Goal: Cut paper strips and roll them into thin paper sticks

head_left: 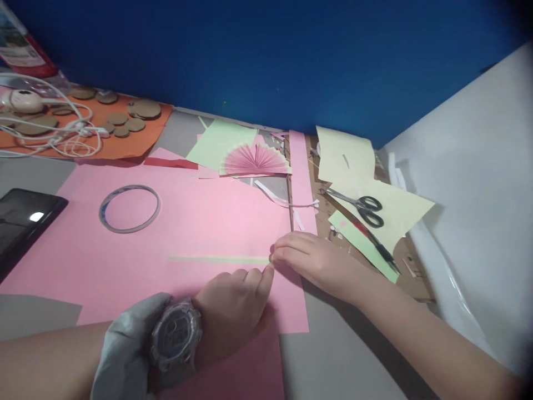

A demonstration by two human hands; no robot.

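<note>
A thin green and yellow paper strip (219,259) lies straight across the large pink paper sheet (83,266). My right hand (306,255) pinches the strip's right end between thumb and fingers. My left hand (233,305), with a watch (175,336) on its wrist, is closed, its fingertips meeting the right hand's at that same end. The fingers hide the very tip of the strip. Behind the hands stands a pleated pink paper fan (256,160) with pale green edging.
Scissors (358,203) and a black pen (383,253) lie at the right among paper scraps. A tape ring (157,208) rests on the pink sheet, left of centre. A phone (29,222), white cables (79,130) and cardboard discs (144,108) are at the left. A blue partition (250,61) rises behind.
</note>
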